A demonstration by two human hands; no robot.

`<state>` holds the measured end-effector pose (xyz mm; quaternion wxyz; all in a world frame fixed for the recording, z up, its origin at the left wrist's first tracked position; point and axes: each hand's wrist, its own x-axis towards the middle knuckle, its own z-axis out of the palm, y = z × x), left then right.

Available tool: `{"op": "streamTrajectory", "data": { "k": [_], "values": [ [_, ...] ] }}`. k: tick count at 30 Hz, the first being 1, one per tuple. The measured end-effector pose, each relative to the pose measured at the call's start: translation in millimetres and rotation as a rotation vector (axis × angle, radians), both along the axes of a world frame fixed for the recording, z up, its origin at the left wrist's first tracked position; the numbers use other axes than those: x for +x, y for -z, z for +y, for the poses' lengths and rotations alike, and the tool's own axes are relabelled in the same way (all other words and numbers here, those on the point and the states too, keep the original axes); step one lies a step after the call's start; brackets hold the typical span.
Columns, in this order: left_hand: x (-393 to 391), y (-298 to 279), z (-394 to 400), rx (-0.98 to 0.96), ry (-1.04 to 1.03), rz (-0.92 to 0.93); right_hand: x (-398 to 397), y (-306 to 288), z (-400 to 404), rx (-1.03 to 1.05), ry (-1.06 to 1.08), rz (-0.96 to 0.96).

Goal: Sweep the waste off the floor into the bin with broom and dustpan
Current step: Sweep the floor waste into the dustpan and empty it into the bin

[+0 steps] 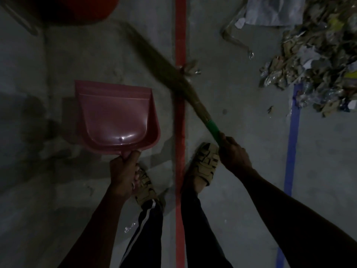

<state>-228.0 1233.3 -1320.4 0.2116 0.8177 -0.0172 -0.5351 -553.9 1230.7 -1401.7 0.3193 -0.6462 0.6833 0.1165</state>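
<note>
My left hand (123, 169) grips the handle of a pink dustpan (116, 115), which is held over the floor with nothing in its tray. My right hand (233, 151) grips the green handle of a grass broom (168, 72). The broom slants up to the left across a red floor line, its bristles blurred. A big heap of paper and plastic waste (316, 60) lies at the upper right. One small scrap (190, 67) sits by the red line, close to the broom. The red bin (77, 8) shows at the top left, cut off by the frame.
A red tape line (180, 171) runs down the middle of the grey concrete floor, and a blue line (291, 151) runs at the right. My two sandalled feet stand on either side of the red line. A clear plastic sheet (270, 10) lies at the top right.
</note>
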Motion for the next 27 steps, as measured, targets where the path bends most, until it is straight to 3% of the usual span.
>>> {"op": "streamTrajectory", "data": {
  "k": [4, 7, 14, 21, 27],
  "values": [
    [-13, -1, -2, -0.019, 0.047, 0.019, -18, -6, -16, -0.05, 0.2, 0.079],
    [-22, -2, -7, -0.038, 0.04, 0.03, -30, -8, -20, -0.122, 0.232, 0.123],
    [-57, -11, -34, -0.104, 0.023, 0.112, -34, -10, -3, -0.181, 0.056, 0.055],
    [-103, -17, -59, -0.138, 0.093, 0.163, -35, 11, -2, -0.046, -0.103, 0.011],
    [-137, -25, -81, -0.148, 0.159, 0.148, -80, 3, -44, -0.041, 0.143, 0.132]
  ]
}}
